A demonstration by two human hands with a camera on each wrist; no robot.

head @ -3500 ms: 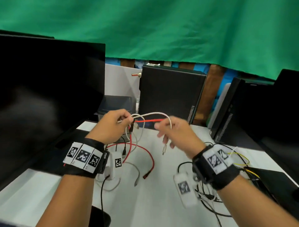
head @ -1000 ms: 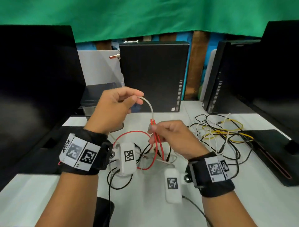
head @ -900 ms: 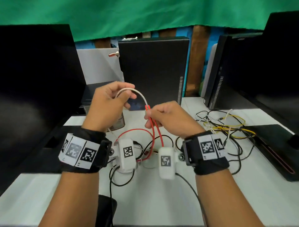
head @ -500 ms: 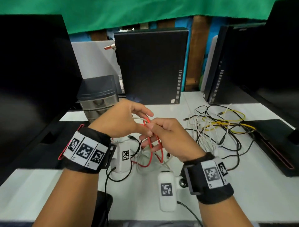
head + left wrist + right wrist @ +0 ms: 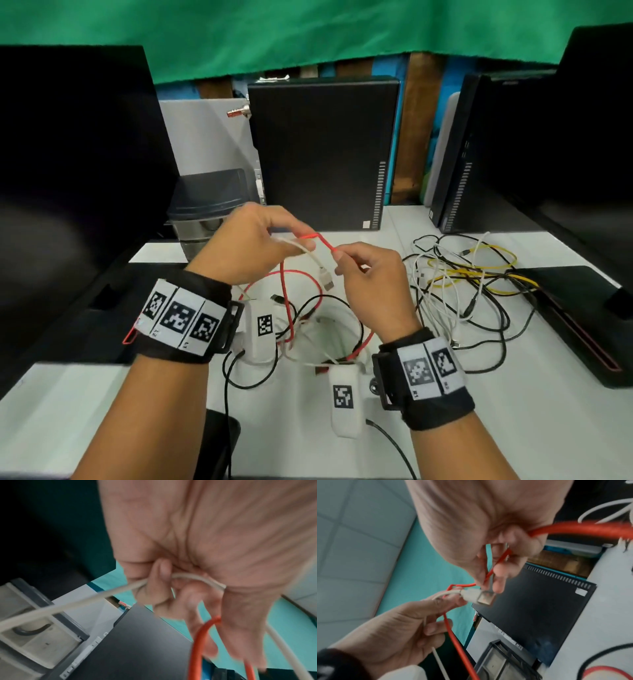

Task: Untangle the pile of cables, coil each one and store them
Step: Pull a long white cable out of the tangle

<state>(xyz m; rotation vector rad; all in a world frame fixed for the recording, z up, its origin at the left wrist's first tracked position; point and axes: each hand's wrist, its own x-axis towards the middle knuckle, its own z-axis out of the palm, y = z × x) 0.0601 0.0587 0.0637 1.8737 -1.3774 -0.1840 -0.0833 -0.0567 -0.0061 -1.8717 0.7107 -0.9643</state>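
Above the worktop [image 5: 342,452], our left hand [image 5: 246,246] pinches the white cable [image 5: 308,251] and red cable [image 5: 317,236]; our right hand [image 5: 373,274] pinches the red cable. The cable pile [image 5: 472,287] lies right.

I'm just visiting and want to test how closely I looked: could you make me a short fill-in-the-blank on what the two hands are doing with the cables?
1. The left hand pinches a thin ____ cable that ends in a metal USB plug.
2. The right hand pinches a thin braided ____ cable.
3. On the white table, the untouched tangled pile of cables lies on the person's ____ side.
4. That pile's brightest strand is ____.

Missing words: white; red; right; yellow
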